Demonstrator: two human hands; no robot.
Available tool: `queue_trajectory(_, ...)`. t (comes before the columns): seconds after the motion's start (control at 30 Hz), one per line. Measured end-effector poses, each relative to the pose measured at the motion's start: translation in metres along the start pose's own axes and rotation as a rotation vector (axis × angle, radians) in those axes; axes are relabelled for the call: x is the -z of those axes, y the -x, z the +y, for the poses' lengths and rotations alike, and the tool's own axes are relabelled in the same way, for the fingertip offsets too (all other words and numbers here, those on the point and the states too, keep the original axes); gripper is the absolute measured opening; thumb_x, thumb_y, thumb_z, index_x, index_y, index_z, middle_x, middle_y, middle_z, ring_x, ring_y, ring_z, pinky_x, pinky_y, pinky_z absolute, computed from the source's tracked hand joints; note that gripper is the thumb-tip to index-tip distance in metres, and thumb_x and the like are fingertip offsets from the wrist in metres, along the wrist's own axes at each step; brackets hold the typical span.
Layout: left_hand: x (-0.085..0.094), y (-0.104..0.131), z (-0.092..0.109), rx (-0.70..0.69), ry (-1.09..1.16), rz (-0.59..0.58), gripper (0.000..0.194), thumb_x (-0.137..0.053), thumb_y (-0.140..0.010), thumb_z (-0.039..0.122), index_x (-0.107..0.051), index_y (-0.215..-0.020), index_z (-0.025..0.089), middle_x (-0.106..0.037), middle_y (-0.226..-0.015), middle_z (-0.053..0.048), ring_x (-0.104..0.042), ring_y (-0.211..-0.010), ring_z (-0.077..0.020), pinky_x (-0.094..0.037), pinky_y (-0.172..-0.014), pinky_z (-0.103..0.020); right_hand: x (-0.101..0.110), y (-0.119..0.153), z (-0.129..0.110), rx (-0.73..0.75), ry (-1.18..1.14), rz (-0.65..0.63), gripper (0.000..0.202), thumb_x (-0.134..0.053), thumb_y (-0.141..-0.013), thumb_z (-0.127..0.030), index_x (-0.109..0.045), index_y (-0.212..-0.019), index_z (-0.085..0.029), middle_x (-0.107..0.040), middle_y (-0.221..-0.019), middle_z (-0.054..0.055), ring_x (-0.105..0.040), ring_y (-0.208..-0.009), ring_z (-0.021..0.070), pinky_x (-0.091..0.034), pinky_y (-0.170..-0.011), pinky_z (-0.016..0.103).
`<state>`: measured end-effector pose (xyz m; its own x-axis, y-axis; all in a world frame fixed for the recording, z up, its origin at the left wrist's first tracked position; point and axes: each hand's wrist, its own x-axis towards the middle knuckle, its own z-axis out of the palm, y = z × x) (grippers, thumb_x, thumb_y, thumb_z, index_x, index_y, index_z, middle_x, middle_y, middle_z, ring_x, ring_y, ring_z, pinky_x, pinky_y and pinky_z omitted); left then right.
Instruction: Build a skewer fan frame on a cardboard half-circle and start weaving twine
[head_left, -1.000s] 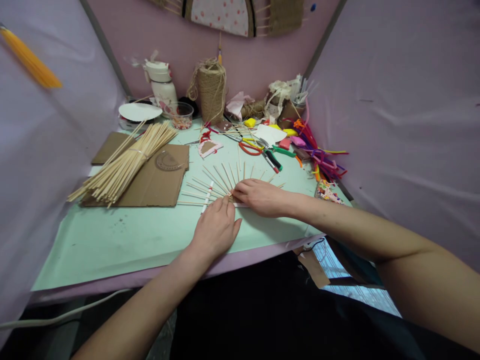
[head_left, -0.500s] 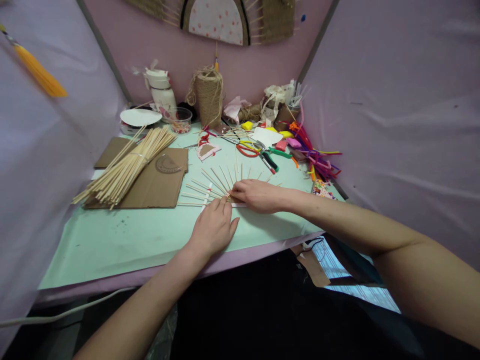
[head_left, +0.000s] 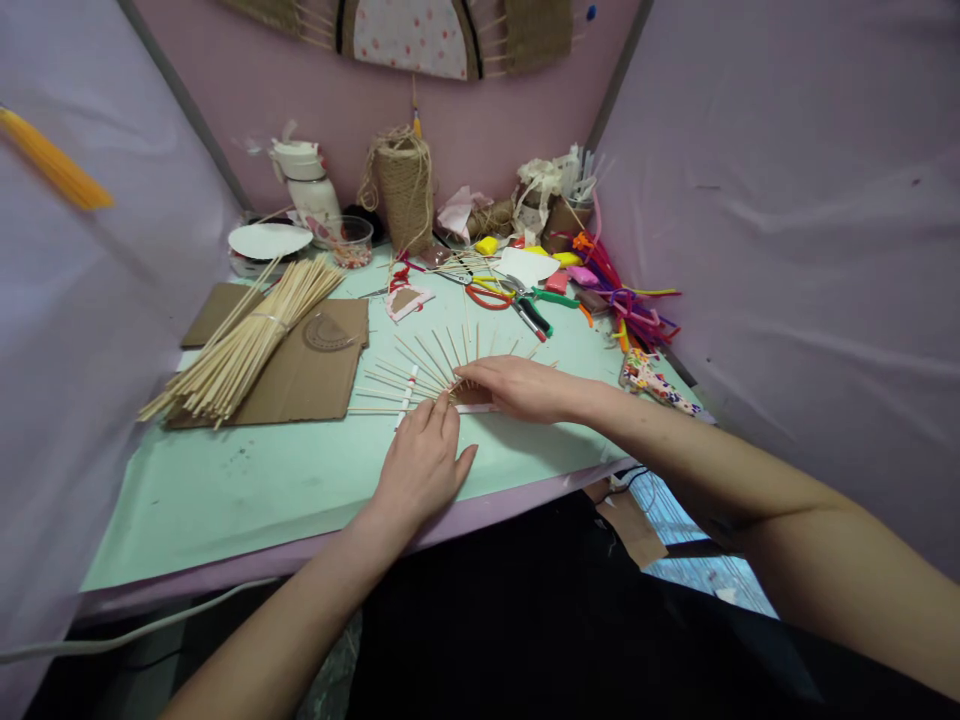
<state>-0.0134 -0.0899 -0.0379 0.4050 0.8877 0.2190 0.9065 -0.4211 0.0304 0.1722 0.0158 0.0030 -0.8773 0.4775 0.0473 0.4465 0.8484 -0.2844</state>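
Thin wooden sticks [head_left: 421,362] fan out from a small brown cardboard half-circle [head_left: 474,393] with a white straight edge, flat on the table. My left hand [head_left: 424,455] lies at the fan's left side, fingers stretched over the inner stick ends and thumb spread away. Over the half-circle's right part reaches my right hand [head_left: 521,388], palm down, fingers stretched toward the sticks' inner ends. Its fingertips are close to my left fingertips; whether they touch a stick I cannot tell. A thin white stick-like piece with dark marks [head_left: 407,395] lies across the left sticks.
A tied bundle of sticks [head_left: 247,345] and a clear protractor [head_left: 330,332] rest on cardboard [head_left: 319,390] at left. Behind are a twine spool [head_left: 403,190], a white bottle [head_left: 307,185], scissors [head_left: 487,296], green-handled pliers [head_left: 551,298], pipe cleaners [head_left: 637,315] and a patterned glue gun [head_left: 656,382].
My right fingers have straightened and lifted slightly, so more of the cardboard half-circle shows. My left hand stays on the sticks. The whole view has shifted a little.
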Motion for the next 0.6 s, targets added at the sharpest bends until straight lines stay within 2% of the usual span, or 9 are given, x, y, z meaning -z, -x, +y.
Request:
queue_trajectory(0.2,0.003,-0.002,0.004,0.02,-0.006,-0.034,0.052,-0.049,-0.092,0.04,-0.055,-0.124,0.0,-0.049,-0.142,-0.025,-0.048,-0.123,-0.0354,-0.038,-0.102,-0.047,-0.004,0.001,-0.009,-0.025,0.003,0.003,0.026,-0.047,-0.096,-0.017,-0.058,-0.119,-0.014,-0.069,-0.107,0.011,-0.061,-0.093,0.0209,-0.044,-0.082,0.033)
queue_trajectory(0.33,0.006,-0.004,0.008,0.047,0.006,-0.045,0.053,-0.051,-0.091,0.041,-0.053,-0.127,0.002,-0.05,-0.141,-0.025,-0.05,-0.122,-0.0345,-0.038,-0.102,-0.046,-0.008,0.001,-0.01,-0.023,0.033,0.011,0.022,-0.046,-0.096,-0.016,-0.06,-0.112,-0.014,-0.069,-0.106,0.011,-0.061,-0.093,0.0215,-0.044,-0.084,0.033)
queue_trajectory(0.47,0.004,-0.003,0.011,0.066,-0.005,-0.03,0.057,-0.052,-0.09,0.042,-0.051,-0.129,0.001,-0.049,-0.141,-0.027,-0.048,-0.124,-0.0353,-0.038,-0.102,-0.046,-0.013,0.001,-0.006,-0.014,0.035,0.024,0.029,-0.045,-0.095,-0.015,-0.056,-0.122,-0.013,-0.068,-0.116,0.013,-0.061,-0.103,0.0225,-0.044,-0.09,0.036)
queue_trajectory(0.6,-0.001,0.0,0.012,0.079,0.009,0.005,0.06,-0.052,-0.09,0.046,-0.049,-0.133,0.004,-0.049,-0.142,-0.025,-0.049,-0.124,-0.0352,-0.039,-0.102,-0.046,-0.02,0.002,-0.003,-0.073,0.027,0.057,0.037,-0.044,-0.095,-0.014,-0.051,-0.131,-0.013,-0.067,-0.118,0.015,-0.062,-0.105,0.0222,-0.046,-0.091,0.037)
